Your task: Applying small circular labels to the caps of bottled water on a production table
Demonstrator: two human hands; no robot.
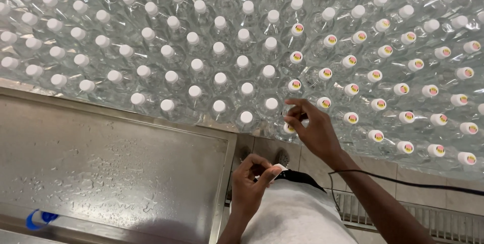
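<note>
Several clear plastic bottles with white caps (218,48) stand packed together across the top of the view. Caps on the right side carry small round stickers (326,73); those on the left are plain. My right hand (313,127) reaches to a cap at the front edge of the bottles, fingertips pinched on it or on a sticker there. My left hand (250,182) is lower, near my body, pinching a small white strip (278,167) between thumb and fingers.
A wet stainless steel surface (111,158) fills the lower left, with a blue and white object (39,219) at its near edge. A thin black cable (403,183) crosses my right forearm. Tiled floor and a metal grate (443,221) lie at lower right.
</note>
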